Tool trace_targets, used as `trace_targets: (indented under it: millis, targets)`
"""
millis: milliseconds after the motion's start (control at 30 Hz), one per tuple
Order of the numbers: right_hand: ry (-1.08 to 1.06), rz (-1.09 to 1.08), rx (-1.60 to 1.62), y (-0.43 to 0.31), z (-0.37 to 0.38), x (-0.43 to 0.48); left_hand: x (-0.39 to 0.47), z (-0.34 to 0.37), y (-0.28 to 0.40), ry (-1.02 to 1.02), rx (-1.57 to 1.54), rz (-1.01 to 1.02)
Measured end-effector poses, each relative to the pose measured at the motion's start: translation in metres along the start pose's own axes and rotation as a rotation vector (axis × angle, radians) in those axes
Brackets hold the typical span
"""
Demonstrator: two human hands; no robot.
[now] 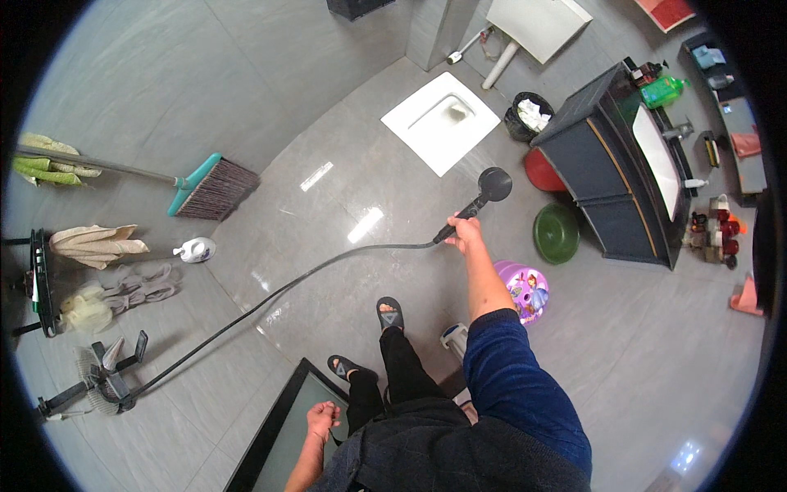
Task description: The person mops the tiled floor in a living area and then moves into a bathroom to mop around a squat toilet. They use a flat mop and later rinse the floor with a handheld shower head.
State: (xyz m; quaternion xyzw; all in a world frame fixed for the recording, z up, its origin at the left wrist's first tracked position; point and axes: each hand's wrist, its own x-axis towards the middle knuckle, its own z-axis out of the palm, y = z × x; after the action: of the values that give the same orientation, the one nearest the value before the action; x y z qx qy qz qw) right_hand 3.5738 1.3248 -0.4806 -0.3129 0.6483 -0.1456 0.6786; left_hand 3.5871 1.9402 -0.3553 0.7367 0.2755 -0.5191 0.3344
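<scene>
My right hand (465, 232) grips the handle of a black handheld shower head (494, 184), held out over the wet tiled floor. Faint streaks of water leave its head towards a white squat toilet (452, 123). From the handle a dark shower hose (295, 281) runs down left to a wall-mounted shower mixer (114, 375). My left hand (323, 419) hangs low by my left leg, its fingers curled, with nothing visible in it. Below that hand lies a dark-framed glass panel (286, 424).
A broom (212, 187) leans on the left wall near a white bottle (195, 250). To the right stand a bin (521, 127), a red bucket (543, 170), a green basin (556, 234), a purple stool (527, 292) and a dark vanity cabinet (593, 166). A cistern (540, 24) hangs above the toilet.
</scene>
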Motion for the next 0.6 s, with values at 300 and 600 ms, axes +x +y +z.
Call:
trace_targets:
  millis: [300, 600]
  targets:
    - [-0.072, 0.074, 0.133, 0.017, 0.005, 0.002, -0.003, 0.006, 0.004, 0.006, 0.006, 0.005]
    - [-0.180, 0.020, 0.166, 0.039, 0.016, 0.002, -0.001, 0.007, 0.000, 0.003, 0.011, 0.018]
